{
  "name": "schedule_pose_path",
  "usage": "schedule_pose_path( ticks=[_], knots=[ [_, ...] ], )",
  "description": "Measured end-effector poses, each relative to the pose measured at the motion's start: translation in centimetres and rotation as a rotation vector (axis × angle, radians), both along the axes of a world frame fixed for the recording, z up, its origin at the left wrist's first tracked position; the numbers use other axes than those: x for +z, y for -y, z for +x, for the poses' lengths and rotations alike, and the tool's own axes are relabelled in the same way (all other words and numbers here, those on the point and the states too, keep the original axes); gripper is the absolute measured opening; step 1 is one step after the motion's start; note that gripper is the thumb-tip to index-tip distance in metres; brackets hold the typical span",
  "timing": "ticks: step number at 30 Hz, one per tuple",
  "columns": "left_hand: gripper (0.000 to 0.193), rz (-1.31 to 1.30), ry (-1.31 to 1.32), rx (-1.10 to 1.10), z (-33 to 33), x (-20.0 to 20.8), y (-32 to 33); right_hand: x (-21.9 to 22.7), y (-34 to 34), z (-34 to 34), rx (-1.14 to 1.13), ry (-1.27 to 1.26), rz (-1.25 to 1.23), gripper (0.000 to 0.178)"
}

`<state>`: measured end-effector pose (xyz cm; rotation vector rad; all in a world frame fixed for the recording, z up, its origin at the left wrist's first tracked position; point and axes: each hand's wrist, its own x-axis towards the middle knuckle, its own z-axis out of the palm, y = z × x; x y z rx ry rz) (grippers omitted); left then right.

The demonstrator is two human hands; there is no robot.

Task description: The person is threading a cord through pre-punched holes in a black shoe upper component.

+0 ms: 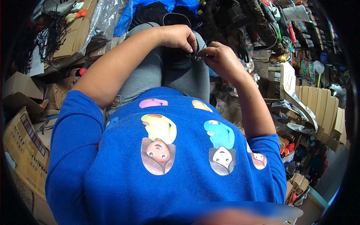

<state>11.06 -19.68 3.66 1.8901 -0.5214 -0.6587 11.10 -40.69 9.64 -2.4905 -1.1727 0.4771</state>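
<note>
A black shoe (180,63) with a stitched edge rests on my grey-trousered lap, between my thighs. My left hand (182,38) curls over its far side, thumb and fingers closed on its upper part. Close beside it on the right, my right hand (220,59) makes a pinch at the shoe's right edge. Whatever lies between those right fingertips is too small and dark to make out. Part of the shoe is hidden behind my left hand, and its dark surface shows little detail.
Beyond my knees lie more black items (150,14) on blue plastic sheeting (129,17). Cardboard and clear plastic (99,26) sit at far left, with tangled black cords (52,35). Cardboard boxes (26,146) crowd the left. A white plastic chair (288,80) stands at right near stacked tan cardboard (318,103).
</note>
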Motion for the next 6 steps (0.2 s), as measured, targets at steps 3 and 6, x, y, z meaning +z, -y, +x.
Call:
schedule_pose_path(
  ticks=[3,6],
  knots=[
    [0.019,0.102,0.104,0.002,-0.3,-0.2,0.1,-1.0,0.0,-0.2,-0.022,-0.091,0.057,0.026],
    [0.02,0.07,0.092,-0.112,-0.4,-0.1,-0.8,-2.6,1.2,0.9,-0.181,-0.457,0.168,0.022]
  ],
)
